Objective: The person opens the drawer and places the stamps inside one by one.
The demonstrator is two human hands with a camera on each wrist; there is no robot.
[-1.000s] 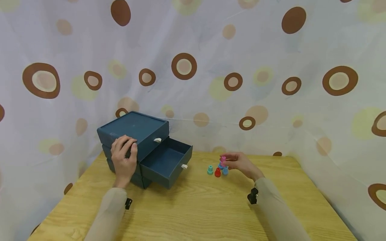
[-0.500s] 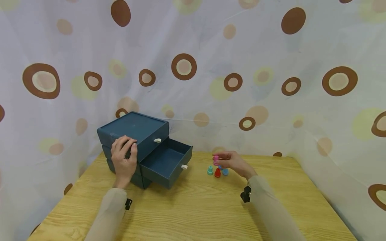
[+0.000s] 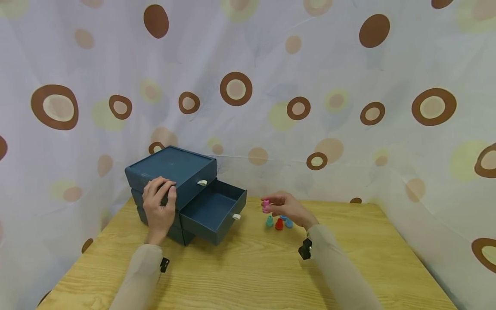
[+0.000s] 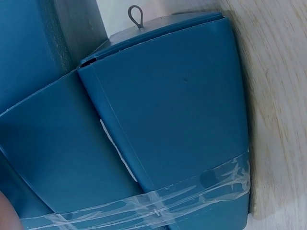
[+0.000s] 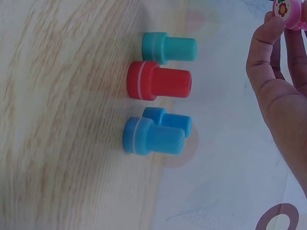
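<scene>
One pink stamp (image 3: 265,206), near-upright, base down, is pinched in my right hand (image 3: 288,209); the open drawer (image 3: 201,230) lies left.

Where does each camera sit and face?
Head: on the head, facing forward and down at the drawers; left hand, right hand and sleeves show.
Left wrist: on that wrist, facing the drawers' side; only a sliver of skin shows.
Right wrist: on that wrist, facing four stamps; right hand shows.
Head and right wrist both show the pink stamp.
</scene>
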